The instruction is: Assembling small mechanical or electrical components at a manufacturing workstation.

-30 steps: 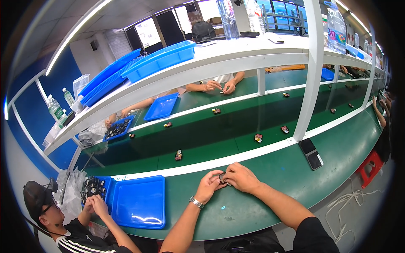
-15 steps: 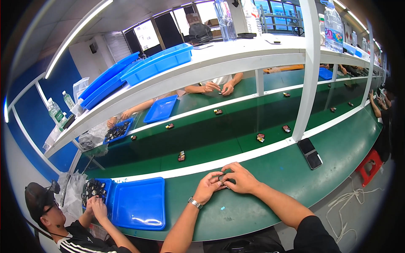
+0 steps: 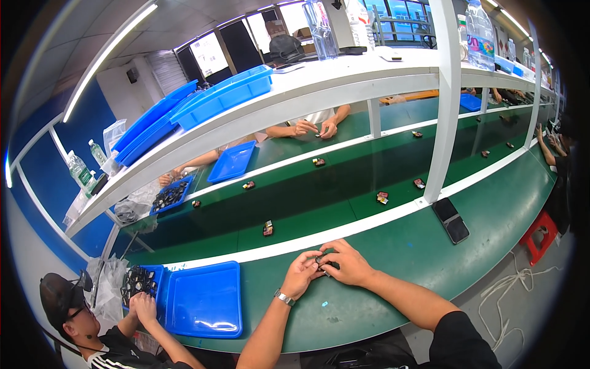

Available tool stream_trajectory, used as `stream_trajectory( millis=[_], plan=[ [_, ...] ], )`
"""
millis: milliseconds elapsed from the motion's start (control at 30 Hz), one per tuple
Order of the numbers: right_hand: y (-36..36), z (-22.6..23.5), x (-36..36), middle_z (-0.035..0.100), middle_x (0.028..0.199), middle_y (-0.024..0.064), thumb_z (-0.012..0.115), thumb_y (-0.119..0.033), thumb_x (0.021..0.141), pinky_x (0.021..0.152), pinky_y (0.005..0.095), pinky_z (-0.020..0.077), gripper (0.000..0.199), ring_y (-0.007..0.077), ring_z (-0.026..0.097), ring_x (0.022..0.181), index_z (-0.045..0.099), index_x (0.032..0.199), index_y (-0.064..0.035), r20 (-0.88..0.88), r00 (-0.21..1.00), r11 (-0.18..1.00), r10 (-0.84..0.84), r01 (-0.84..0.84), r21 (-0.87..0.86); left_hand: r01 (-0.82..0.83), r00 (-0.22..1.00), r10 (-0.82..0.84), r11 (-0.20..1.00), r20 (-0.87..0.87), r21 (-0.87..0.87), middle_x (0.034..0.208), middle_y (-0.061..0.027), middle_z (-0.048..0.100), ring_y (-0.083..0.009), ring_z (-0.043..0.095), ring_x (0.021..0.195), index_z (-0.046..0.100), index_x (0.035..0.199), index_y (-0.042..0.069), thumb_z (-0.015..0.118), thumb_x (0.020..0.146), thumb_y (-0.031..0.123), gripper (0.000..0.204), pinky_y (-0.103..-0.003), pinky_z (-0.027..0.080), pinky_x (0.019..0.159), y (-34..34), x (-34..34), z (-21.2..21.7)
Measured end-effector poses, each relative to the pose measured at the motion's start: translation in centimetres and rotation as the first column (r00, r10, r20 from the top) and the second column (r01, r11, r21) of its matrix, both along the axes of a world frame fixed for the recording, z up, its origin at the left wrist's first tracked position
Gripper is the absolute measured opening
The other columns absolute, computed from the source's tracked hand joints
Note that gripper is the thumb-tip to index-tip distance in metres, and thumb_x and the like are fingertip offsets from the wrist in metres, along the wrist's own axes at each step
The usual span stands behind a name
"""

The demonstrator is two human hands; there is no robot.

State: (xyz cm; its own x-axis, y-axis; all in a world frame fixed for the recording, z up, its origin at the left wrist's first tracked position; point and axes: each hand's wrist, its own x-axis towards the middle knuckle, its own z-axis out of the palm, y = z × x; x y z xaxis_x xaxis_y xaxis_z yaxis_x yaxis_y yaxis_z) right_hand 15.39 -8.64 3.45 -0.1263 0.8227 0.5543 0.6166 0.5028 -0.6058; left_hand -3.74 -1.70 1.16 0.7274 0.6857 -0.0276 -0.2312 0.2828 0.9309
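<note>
Over the green work surface [image 3: 369,252], both my hands meet around a small dark part [image 3: 319,261], mostly covered by fingers; its kind cannot be made out. My left hand [image 3: 298,275], with a metal watch on its wrist, grips the part from the left. From the right, my right hand [image 3: 351,264] pinches it with thumb and fingers. An empty-looking blue tray [image 3: 204,307] lies to the left of my left hand. A black phone [image 3: 451,220] rests on the surface to the right.
A co-worker [image 3: 74,313] sits at the left, hands by a blue tray of small black parts [image 3: 139,280]. Small red-and-black pieces [image 3: 268,228] lie along the sunken green strip beyond a white rail [image 3: 258,253]. A white post [image 3: 447,111] and shelf [image 3: 369,74] stand ahead.
My fingers have shifted slightly around the small part, which now shows darker between them. The whole view has tilted a little. Otherwise the scene looks nearly the same.
</note>
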Motion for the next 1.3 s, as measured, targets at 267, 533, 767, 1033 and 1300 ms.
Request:
stream_trajectory(
  millis=[267,533,767,1033,1300],
  plan=[
    [-0.1,-0.4,-0.8,0.063,0.115,0.0051,0.073,-0.012,0.08,0.093,0.0374,0.0481,0.014,0.0268,0.056,0.111,0.075,0.094,-0.0093,-0.07,0.997,0.999,-0.033,0.034,0.014,-0.026,0.999,0.027,0.999,0.025,-0.025,0.119,-0.0121,0.065,-0.0207,0.063,0.11,0.046,0.131,0.004,0.053,0.098,0.006,0.033,-0.04,0.052,0.097,-0.2,-0.2,0.1],
    [0.1,-1.2,-0.1,0.063,0.116,0.0074,0.071,-0.014,0.082,0.097,0.0381,0.0463,0.016,0.027,0.055,0.114,0.075,0.098,-0.0108,-0.195,0.98,0.992,-0.051,0.027,-0.125,-0.021,0.998,0.023,0.999,0.052,-0.037,0.115,-0.0114,0.065,-0.02,0.063,0.108,0.048,0.129,0.004,0.055,0.098,0.007,0.031,-0.038,0.052,0.095,0.4,0.6,-0.5],
    [1.0,-1.1,-2.5,0.064,0.114,0.0096,0.074,-0.011,0.077,0.096,0.0397,0.0462,0.019,0.0298,0.057,0.11,0.075,0.096,-0.0103,-0.115,0.993,1.0,-0.021,0.02,-0.006,-0.035,0.986,0.034,0.999,0.162,0.006,0.118,-0.0117,0.063,-0.0199,0.064,0.107,0.05,0.129,0.001,0.059,0.098,0.016,0.036,-0.034,0.054,0.093,0.6,-1.5,-1.3],
    [0.1,-2.0,-1.7,0.062,0.115,0.0131,0.069,0.0,0.077,0.097,0.0394,0.0452,0.019,0.03,0.058,0.112,0.073,0.095,-0.0032,-0.181,0.979,0.988,-0.096,0.072,-0.134,-0.012,0.985,0.009,1.0,0.173,0.016,0.106,-0.0026,0.062,-0.0068,0.059,0.092,0.053,0.122,0.008,0.052,0.099,0.01,0.023,-0.024,0.052,0.078,0.1,1.0,-2.3],
    [0.9,-1.2,-2.4,0.06,0.119,0.0153,0.071,-0.001,0.075,0.095,0.04,0.047,0.017,0.0319,0.057,0.111,0.072,0.091,-0.0068,-0.088,0.992,0.993,-0.096,0.101,0.055,-0.122,0.958,0.088,0.986,0.273,0.113,0.115,-0.0062,0.062,-0.0115,0.062,0.1,0.052,0.125,0.004,0.057,0.1,0.026,0.034,-0.028,0.054,0.085,0.3,1.4,-2.9]
  ],
)
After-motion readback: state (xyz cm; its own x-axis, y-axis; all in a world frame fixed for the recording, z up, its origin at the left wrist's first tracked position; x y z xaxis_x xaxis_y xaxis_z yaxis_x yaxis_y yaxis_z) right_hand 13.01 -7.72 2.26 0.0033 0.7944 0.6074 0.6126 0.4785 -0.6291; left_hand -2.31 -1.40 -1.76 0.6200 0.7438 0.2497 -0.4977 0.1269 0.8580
